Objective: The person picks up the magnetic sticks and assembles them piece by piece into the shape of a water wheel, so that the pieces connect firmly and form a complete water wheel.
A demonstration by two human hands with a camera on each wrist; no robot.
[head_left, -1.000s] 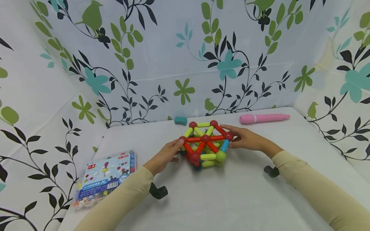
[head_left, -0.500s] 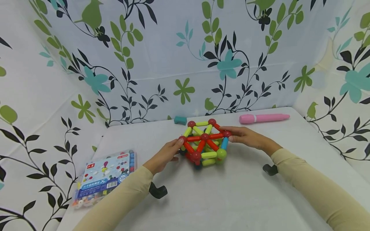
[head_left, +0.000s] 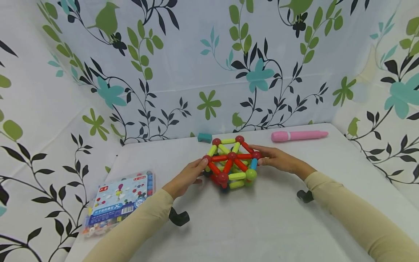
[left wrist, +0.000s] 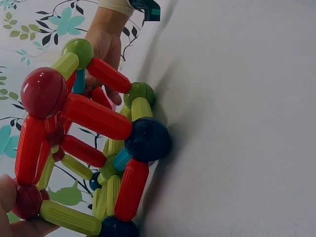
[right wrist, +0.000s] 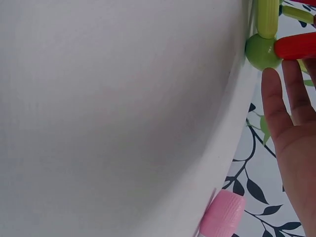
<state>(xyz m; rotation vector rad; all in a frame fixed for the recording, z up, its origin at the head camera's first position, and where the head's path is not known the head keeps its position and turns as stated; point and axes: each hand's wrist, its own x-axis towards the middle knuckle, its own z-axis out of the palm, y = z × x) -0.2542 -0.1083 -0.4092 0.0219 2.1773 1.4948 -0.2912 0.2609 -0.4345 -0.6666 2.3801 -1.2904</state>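
A ball-and-stick model [head_left: 232, 156] of magnetic rods and balls, mostly red and yellow-green with some blue, stands on the white table between both hands. At its left corner my left hand [head_left: 186, 178] pinches a red ball [left wrist: 27, 201] between thumb and fingers. My right hand [head_left: 281, 160] holds the red ball at the right corner, thumb in front and fingers reaching behind. In the right wrist view two straighter fingers [right wrist: 276, 96] lie close under a green ball [right wrist: 263, 51]. Dark blue balls [left wrist: 148, 139] form the model's base.
A clear box [head_left: 119, 200] of coloured parts with a printed sheet lies at the left. Behind the model is a small teal block [head_left: 204, 137]. A pink marker-like stick [head_left: 299, 135] lies at the back right, near the table edge and patterned cloth [head_left: 209, 72].
The right hand's fingers have shifted over the right-hand red ball, from above it to behind it again. The model's upper part has moved slightly left. The left hand keeps its hold.
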